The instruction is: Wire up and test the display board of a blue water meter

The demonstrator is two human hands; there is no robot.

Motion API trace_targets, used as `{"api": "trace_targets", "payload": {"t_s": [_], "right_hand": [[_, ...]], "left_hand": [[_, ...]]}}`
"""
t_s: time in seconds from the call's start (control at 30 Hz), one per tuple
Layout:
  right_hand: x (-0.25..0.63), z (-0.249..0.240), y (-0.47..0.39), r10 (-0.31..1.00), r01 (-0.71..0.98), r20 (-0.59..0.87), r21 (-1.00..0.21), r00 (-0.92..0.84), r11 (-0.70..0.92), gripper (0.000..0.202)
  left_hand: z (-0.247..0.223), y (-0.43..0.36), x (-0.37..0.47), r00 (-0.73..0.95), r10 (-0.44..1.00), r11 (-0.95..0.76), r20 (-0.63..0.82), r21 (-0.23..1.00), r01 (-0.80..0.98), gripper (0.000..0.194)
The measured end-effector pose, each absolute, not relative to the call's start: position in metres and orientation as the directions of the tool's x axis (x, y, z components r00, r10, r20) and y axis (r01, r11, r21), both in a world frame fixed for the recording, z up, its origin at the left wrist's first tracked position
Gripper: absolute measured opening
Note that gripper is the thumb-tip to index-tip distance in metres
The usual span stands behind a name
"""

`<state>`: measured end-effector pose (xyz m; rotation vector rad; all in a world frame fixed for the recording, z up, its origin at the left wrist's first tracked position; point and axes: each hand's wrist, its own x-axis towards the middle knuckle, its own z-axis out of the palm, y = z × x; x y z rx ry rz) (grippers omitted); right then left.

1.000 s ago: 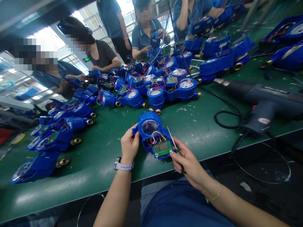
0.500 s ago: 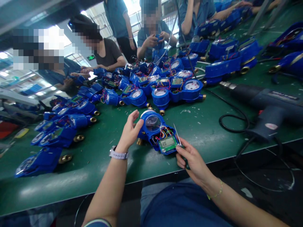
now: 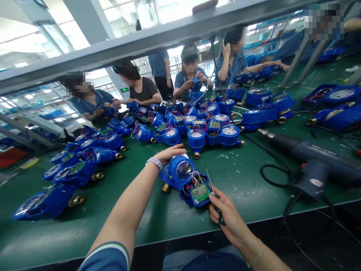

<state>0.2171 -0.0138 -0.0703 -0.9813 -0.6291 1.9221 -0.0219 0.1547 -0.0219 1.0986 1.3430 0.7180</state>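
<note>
A blue water meter (image 3: pixel 184 171) with a round clear window lies in front of me on the green table. Its electronics housing is uncovered, showing coloured wires and a green circuit board with a small display (image 3: pixel 200 192). My left hand (image 3: pixel 170 152) stretches across the meter's far side, fingers extended and partly hidden behind a pale round part. In my right hand (image 3: pixel 225 211) is a screwdriver (image 3: pixel 221 217) with a dark handle, its thin shaft pointing up beside the board. The right thumb rests at the board's corner. A brass fitting (image 3: pixel 166 188) sticks out at the meter's left.
Many more blue meters (image 3: pixel 196 140) crowd the table (image 3: pixel 126 210) beyond and to the left. A dark heat gun (image 3: pixel 310 158) with its cable lies at right. Several people work across the table, under a grey metal beam (image 3: pixel 113 47).
My left hand has moved from the meter's left side over to its far side. The right hand keeps the screwdriver beside the board. The camera view has tilted up.
</note>
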Motion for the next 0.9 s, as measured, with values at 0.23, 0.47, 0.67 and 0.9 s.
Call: {"api": "trace_targets", "payload": {"t_s": [0.23, 0.47, 0.67, 0.9], "right_hand": [[0.216, -0.078, -0.009, 0.856, -0.41, -0.353, -0.766, -0.376, -0.496, 0.09], [0.189, -0.08, 0.01, 0.827, -0.238, -0.27, -0.872, -0.493, -0.428, 0.081], [0.175, -0.081, 0.011, 0.832, -0.192, -0.272, -0.894, -0.484, -0.405, 0.076], [0.179, -0.076, 0.015, 0.849, -0.152, -0.271, -0.915, -0.453, -0.373, 0.064]], "left_hand": [[0.003, 0.119, -0.041, 0.039, 0.974, 0.224, -0.225, 0.974, 0.019, 0.085], [0.006, 0.069, -0.069, -0.38, 0.883, -0.336, 0.276, 0.937, -0.099, 0.101], [-0.037, 0.019, -0.074, -0.597, 0.693, -0.372, 0.404, 0.91, 0.184, 0.049], [-0.087, -0.037, -0.085, -0.501, 0.83, -0.037, 0.247, 0.919, 0.392, 0.05]]}}
